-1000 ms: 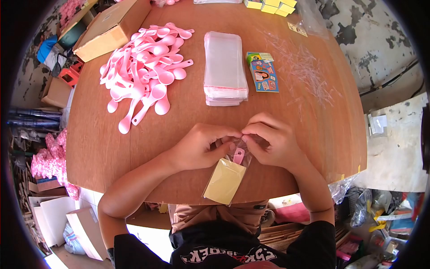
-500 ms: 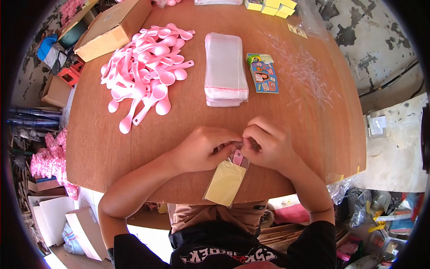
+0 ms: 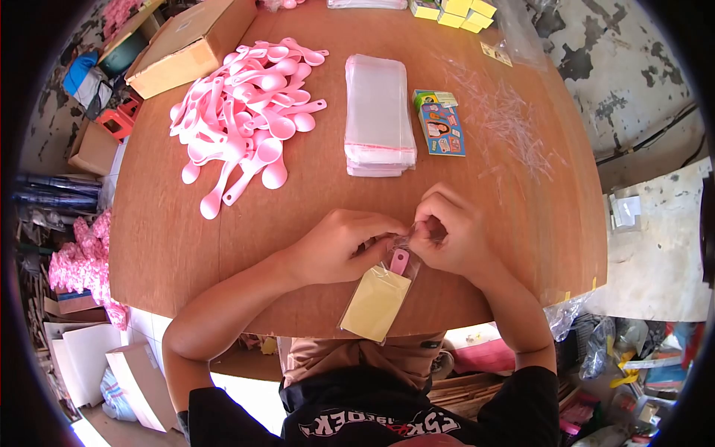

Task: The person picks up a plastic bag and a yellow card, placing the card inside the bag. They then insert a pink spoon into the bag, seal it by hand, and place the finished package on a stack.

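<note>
A clear plastic bag holds a pale yellow card and a pink spoon, whose handle shows above the card. My left hand pinches the gathered top of this bag from the left. On the other side of the bag top, my right hand has its thumb and fingers pressed together at the twisted plastic. The bag hangs down toward the table's near edge. What lies between the right fingertips is too small to make out.
Pink spoons are heaped at left beside a cardboard box. Flat clear bags are stacked centrally, with printed cards to their right. Thin clear strips lie scattered farther right; yellow card stacks stand behind.
My right hand has moved slightly up and right, away from my left hand, and the bag's top now shows twisted between them. The view has shifted a little.
</note>
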{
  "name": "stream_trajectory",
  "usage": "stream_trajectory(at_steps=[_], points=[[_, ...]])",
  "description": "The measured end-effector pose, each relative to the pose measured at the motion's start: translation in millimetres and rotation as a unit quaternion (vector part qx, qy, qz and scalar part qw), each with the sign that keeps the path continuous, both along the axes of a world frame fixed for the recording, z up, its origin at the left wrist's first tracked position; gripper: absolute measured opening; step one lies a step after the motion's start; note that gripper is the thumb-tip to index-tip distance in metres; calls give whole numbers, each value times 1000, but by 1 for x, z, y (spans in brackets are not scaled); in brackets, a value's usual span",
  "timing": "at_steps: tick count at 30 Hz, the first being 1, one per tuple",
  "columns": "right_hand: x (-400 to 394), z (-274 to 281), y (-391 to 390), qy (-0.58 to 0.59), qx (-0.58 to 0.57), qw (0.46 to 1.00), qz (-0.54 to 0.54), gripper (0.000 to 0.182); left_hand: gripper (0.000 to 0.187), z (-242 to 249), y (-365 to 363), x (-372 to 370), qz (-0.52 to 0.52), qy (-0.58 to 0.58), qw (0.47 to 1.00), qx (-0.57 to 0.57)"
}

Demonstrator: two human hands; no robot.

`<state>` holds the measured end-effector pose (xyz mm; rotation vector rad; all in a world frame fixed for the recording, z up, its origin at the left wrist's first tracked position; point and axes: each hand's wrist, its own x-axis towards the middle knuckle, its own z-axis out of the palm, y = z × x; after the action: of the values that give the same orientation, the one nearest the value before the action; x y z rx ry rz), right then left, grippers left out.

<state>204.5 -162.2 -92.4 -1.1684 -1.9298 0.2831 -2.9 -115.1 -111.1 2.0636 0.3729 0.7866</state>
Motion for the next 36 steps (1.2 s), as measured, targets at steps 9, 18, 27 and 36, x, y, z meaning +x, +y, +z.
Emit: stream_trajectory(at_steps=[9, 18, 27, 36], points=[[4, 0, 4, 11, 4, 1000, 12, 16, 26, 0, 0, 1, 2, -3, 1000, 0], [5, -3, 5, 18, 8, 1000, 3, 16, 26, 2, -1, 1, 5, 7, 1000, -7], [31, 2, 15, 99, -16, 993, -54, 14, 21, 1, 0, -1, -17, 23, 1000, 1], [13, 5, 7, 46, -36, 998, 29, 10, 25, 0, -1, -2, 2, 3, 1000, 4]])
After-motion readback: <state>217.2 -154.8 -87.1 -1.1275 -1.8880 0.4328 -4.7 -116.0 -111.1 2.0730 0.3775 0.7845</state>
